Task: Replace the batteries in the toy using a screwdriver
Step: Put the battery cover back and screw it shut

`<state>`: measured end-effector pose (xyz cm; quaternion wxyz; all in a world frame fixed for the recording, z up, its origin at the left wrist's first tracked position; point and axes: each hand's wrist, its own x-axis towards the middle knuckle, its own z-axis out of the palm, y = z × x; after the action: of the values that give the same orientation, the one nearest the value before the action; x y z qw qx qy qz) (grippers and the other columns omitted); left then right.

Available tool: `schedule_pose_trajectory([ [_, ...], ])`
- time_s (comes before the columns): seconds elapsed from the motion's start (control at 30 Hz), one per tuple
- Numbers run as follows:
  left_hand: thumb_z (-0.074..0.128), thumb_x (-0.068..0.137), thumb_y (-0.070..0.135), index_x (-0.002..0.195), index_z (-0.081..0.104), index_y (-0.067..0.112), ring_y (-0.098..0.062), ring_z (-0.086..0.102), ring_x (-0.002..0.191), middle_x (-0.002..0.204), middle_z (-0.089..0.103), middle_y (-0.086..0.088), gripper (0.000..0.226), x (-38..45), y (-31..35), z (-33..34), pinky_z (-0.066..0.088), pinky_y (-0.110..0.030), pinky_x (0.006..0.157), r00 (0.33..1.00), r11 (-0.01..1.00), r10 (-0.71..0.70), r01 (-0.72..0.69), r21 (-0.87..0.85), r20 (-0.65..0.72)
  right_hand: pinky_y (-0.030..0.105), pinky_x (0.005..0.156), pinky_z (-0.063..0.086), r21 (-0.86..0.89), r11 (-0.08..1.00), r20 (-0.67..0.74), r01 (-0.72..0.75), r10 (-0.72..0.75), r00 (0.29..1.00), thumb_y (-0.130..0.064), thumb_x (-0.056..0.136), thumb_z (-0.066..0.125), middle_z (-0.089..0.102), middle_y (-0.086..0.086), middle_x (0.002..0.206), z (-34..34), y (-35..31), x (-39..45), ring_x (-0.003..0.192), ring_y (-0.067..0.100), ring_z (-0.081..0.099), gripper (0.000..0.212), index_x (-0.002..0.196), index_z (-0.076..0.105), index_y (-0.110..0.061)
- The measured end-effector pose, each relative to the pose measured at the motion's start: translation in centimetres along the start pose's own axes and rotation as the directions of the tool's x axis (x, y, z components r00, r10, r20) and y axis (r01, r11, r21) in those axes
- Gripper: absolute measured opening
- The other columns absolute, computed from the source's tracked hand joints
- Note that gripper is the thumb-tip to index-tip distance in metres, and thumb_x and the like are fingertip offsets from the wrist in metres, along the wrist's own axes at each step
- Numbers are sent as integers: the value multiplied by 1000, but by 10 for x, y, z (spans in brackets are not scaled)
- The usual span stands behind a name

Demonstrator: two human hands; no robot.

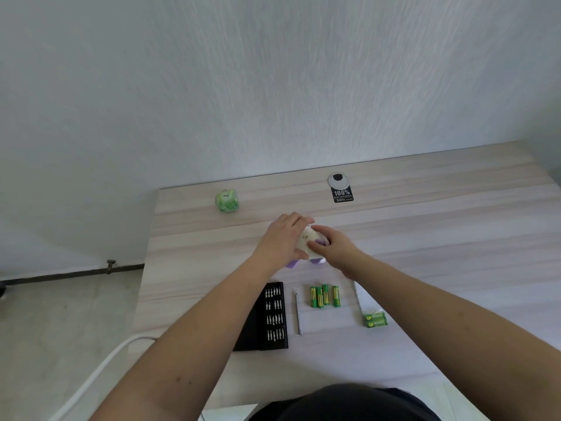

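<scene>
Toy [307, 240]: cream body with purple parts, resting on the desk [425, 238] at mid-depth; all positions below are referenced to it. Left hand [283, 238] is curled over its left side, fingers wrapped across the top. Right hand [329, 243] grips its right side, thumb and fingers pressed on the body. Both hands are clamped on the toy.

Bit case [267, 317]: black, open, nearer the person than the toy and slightly left; holds four rows of metal bits standing in slots. Screwdriver [298, 312]: slim, silver, lying on the desk just right of the case. Loose batteries [324, 296]: four, green and yellow, directly nearer than the toy, side by side. Battery pack [375, 319]: green, wrapped, nearer and right of the toy; the cell count is not legible.

Green tissue pack [227, 201]: beyond the toy, to its left. Grommet cover [338, 180]: beyond the toy, to its right.
</scene>
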<state>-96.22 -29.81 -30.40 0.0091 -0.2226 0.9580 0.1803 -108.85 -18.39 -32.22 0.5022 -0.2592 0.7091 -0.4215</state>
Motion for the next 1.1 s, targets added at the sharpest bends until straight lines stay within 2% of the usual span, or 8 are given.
schedule_pose_trajectory([
  [0.13,82,68,34,135,49,19,-25,44,118,128,50,-2,75,-2,-1,2,39,-41,101,1000,1000,12,-12,6,-14,29,73,57,-66,996,-58,55,-59,997,-19,90,63,66,7,104,4,6,-2,77,21,70,44,133,53,-23],
  [0.33,82,68,32,120,57,18,-21,44,116,121,52,0,59,-1,-3,1,38,-35,101,998,999,51,-51,4,-33,21,73,48,-99,993,-38,68,-72,997,-26,87,68,68,0,109,-1,9,-5,91,12,66,47,132,54,-26],
  [0.47,85,62,34,126,56,21,-22,37,130,136,46,-1,72,0,-3,-1,33,-38,107,994,997,73,-72,20,-78,23,80,45,-16,999,-22,48,-49,999,-34,94,58,66,0,113,-1,11,-11,101,14,62,37,130,55,-26],
  [0.53,85,61,39,138,46,27,-22,25,139,148,34,-1,87,-3,0,-2,29,-41,109,995,999,14,-11,38,-97,27,85,44,41,999,-30,24,-22,999,-37,100,46,66,0,111,0,11,-12,98,10,62,27,122,58,-28],
  [0.63,85,60,46,148,27,31,-25,19,142,153,23,-4,107,-13,5,1,31,-43,108,967,974,-224,224,-11,-123,39,99,45,73,997,-85,-19,26,996,-39,100,41,69,-2,104,0,15,-8,102,13,62,24,112,61,-35],
  [0.73,90,54,42,151,16,23,-28,29,135,147,29,-9,123,-22,8,12,33,-40,108,865,855,-481,427,-293,-143,47,101,46,69,997,-100,-30,37,994,-38,98,43,69,-1,103,-1,20,-2,105,21,62,23,108,63,-36],
  [0.9,92,59,33,148,24,16,-26,54,121,140,47,-9,113,-26,6,40,45,-38,103,681,400,-725,535,-744,101,46,99,49,90,994,-82,-62,69,994,-31,99,49,68,2,106,-3,16,-2,103,24,63,24,118,60,-22],
  [1.1,90,58,32,151,19,28,-17,60,117,139,55,-1,117,-26,-5,54,48,-45,103,776,231,-594,415,-880,210,45,101,48,-2,998,-53,-59,59,997,-30,95,56,66,4,112,-7,24,-2,104,21,64,37,131,55,-21],
])
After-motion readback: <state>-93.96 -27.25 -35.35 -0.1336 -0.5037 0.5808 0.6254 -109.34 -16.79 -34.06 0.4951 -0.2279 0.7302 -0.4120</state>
